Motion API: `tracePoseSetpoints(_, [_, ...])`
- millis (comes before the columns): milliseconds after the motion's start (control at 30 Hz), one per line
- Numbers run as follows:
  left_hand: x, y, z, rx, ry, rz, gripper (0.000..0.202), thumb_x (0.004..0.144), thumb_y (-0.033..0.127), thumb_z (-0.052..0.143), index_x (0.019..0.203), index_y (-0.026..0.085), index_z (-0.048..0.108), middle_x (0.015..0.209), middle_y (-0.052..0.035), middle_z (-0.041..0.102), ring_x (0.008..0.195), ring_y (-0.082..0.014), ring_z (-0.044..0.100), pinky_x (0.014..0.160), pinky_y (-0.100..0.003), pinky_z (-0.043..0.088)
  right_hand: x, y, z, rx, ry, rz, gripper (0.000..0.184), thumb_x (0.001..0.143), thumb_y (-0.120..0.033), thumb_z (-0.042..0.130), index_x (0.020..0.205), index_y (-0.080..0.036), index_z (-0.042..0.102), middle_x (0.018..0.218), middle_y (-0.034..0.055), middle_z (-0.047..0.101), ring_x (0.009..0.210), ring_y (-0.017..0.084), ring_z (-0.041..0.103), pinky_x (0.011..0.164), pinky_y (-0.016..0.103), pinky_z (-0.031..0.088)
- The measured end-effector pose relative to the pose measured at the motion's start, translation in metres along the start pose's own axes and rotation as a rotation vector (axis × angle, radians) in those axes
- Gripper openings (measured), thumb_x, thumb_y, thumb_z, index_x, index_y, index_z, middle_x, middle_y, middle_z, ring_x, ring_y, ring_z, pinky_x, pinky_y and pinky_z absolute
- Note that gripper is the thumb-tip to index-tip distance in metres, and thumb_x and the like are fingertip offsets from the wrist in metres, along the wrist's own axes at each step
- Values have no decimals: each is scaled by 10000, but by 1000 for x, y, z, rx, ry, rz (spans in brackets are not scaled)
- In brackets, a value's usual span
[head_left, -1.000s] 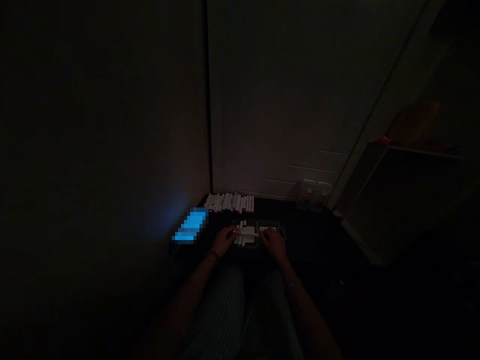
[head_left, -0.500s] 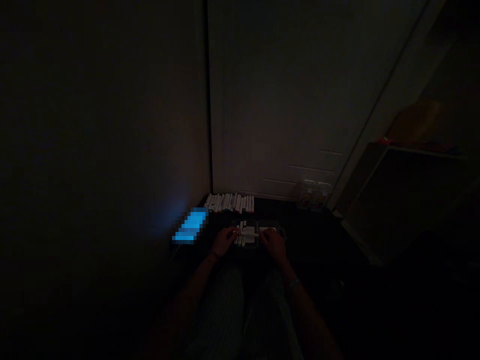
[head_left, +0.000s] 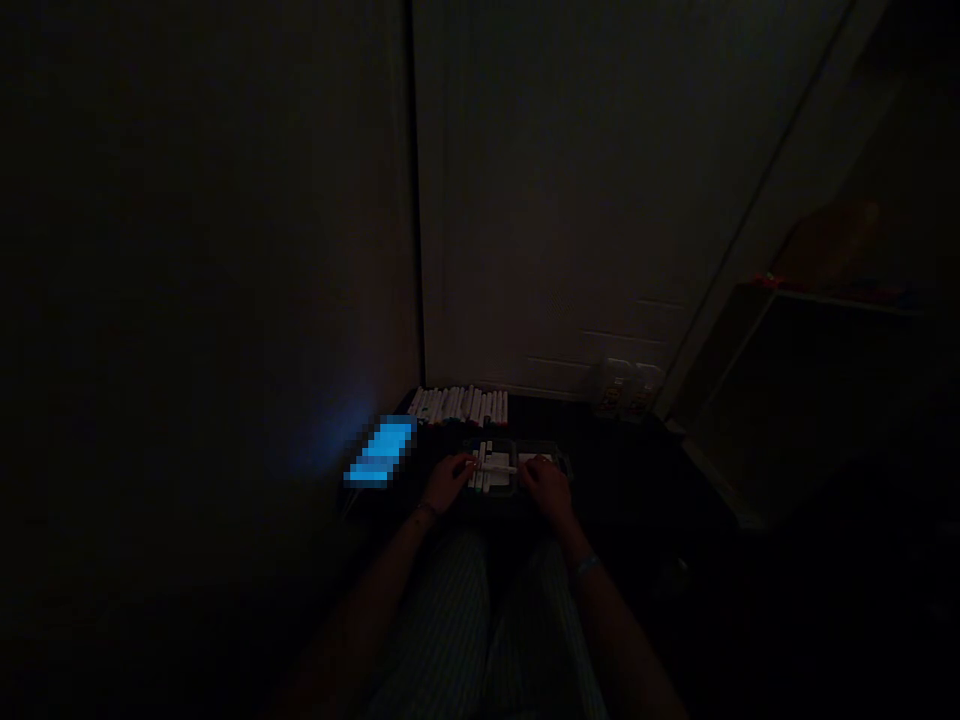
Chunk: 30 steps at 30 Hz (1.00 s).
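The room is very dark. My left hand [head_left: 448, 482] and my right hand [head_left: 546, 488] hold the two ends of a white marker [head_left: 496, 467] that lies crosswise over a dark open case [head_left: 562, 462]. Several white markers lie in the case under it. Fingers of both hands are curled on the marker's ends. A row of several white markers [head_left: 459, 404] lies on the floor just beyond the case, by the wall.
A glowing blue screen [head_left: 381, 452] lies to the left of my left hand. Two small clear containers [head_left: 628, 391] stand by the wall at the right. A dark piece of furniture [head_left: 810, 390] fills the right side. My striped trouser legs [head_left: 487, 620] are below.
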<state>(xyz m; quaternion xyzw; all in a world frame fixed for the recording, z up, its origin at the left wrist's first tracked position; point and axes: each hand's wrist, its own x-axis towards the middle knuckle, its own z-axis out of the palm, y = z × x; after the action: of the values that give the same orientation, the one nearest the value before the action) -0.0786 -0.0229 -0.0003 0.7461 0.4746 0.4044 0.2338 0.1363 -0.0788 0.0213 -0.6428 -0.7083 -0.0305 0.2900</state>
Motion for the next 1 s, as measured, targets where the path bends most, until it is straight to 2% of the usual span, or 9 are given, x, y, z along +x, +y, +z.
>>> tracePoseSetpoints(767, [0,-1,0,8,-3,2,385,761,458,407,928,177,610,843,-41,615,766,-150,532,708,-258,399,1,2,1,-1,-2,-23,391,882,-425,283,777,-205,588,812,19,581,767,103,529,681,189,331])
tracePoseSetpoints(1000, [0,-3,1,3,-2,7,374,766,447,406,942,181,601,875,-44,609,806,-155,527,750,-273,394,1,1,0,-9,-9,-7,372,882,-409,294,802,-204,595,838,29,580,793,111,527,691,192,331])
